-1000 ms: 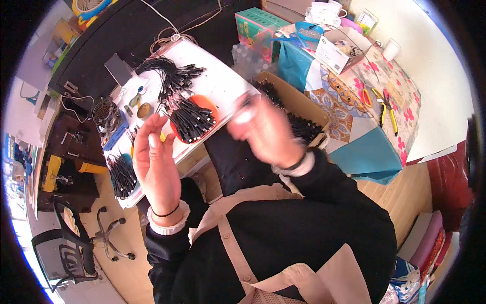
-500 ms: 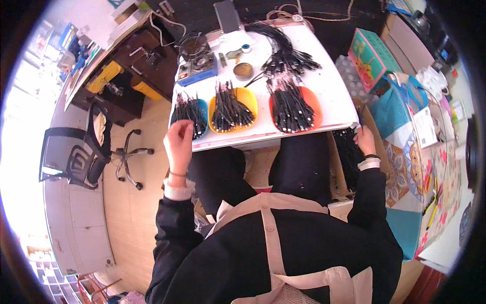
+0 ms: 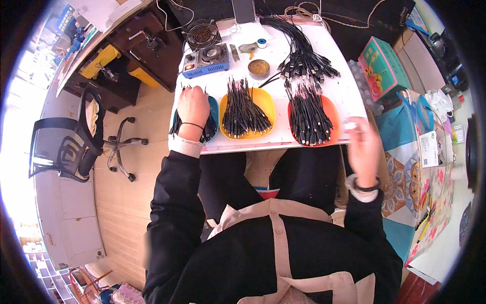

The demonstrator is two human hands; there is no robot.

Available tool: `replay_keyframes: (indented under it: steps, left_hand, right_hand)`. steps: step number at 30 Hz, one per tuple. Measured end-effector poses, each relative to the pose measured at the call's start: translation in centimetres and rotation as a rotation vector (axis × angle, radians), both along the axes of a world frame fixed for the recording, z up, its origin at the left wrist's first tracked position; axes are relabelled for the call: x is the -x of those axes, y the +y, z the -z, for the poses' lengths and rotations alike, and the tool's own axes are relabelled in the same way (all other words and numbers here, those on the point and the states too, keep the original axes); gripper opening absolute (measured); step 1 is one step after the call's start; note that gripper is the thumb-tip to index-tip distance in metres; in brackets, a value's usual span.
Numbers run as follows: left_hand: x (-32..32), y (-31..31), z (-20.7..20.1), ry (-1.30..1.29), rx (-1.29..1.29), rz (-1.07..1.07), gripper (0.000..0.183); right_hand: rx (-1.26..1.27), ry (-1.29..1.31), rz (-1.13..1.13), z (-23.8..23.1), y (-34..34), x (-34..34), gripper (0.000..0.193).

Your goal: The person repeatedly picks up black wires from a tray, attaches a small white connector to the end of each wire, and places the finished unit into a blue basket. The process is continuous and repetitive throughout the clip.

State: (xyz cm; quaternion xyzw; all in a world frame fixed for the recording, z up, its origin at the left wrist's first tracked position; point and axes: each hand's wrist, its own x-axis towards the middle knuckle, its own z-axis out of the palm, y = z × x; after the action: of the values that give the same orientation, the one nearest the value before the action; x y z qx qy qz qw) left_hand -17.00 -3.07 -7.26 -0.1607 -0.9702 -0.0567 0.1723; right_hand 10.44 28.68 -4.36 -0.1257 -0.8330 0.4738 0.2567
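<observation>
1. Seen from above, a person in a black top with beige trim sits at a white table point(image 3: 348, 93), both hands near its front edge.
2. The left hand point(image 3: 193, 107) is over the blue tray point(image 3: 215, 117) at the table's front left, back of the hand up and fingers pointing away from the body. The fingertips are hidden, so I cannot tell whether they grasp anything.
3. The blue tray contains black cables point(image 3: 208, 133), partly covered by that hand.
4. The right hand point(image 3: 363, 149) is at the table's front right corner, just beside the orange tray point(image 3: 332, 117). It is blurred; something pale shows at the fingertips, but I cannot tell whether it is held.
5. The orange tray contains a bundle of black cords point(image 3: 309, 119), metal ends toward the person.
6. Between those two trays sits the yellow tray point(image 3: 268, 104), with black leads point(image 3: 244, 112) fanned out in it.
7. Behind the orange tray, a loose pile of black wires point(image 3: 298, 50) stretches to the table's far edge.
8. Behind the yellow tray stands a round tin point(image 3: 259, 68); farther back is a small spool point(image 3: 261, 43).
9. At the back left are a blue device point(image 3: 207, 62) and a round grille point(image 3: 203, 33).
10. Left of the table stands a black chair point(image 3: 65, 147); beyond its right side is a green box point(image 3: 380, 68).
</observation>
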Motion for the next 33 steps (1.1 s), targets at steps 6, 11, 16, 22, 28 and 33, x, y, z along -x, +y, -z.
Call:
replay_keyframes:
  steps: [6, 11, 16, 22, 28, 33]
  left_hand:
    - [-0.3, -1.0, -1.0, -0.121, -0.300, -0.016, 0.021]
    - [-1.4, -2.7, -3.2, -0.065, -0.752, -0.002, 0.022]
    - [-2.8, -3.4, -5.6, 0.343, -0.976, 0.283, 0.011]
    - [-10.0, -2.7, -6.3, -0.511, -1.696, 0.474, 0.014]
    - [-17.1, -0.8, -6.6, -0.762, -1.740, 0.484, 0.017]
    - [-20.9, 0.8, -8.1, -0.671, -1.823, 0.536, 0.012]
  right_hand:
    - [-0.290, -0.068, -0.346, -0.6, -13.2, 11.1, 0.019]
    - [-0.585, -0.136, -0.246, 1.5, -15.8, 15.6, 0.024]
    - [-0.508, -0.211, -0.216, 3.1, -15.7, 16.7, 0.021]
    - [-0.359, -0.047, -0.150, 2.7, -14.8, 16.3, 0.015]
    - [0.013, 0.172, -0.367, -2.2, -14.6, 8.5, 0.016]
    - [0.084, 0.227, -0.443, -4.6, -16.0, 0.5, 0.010]
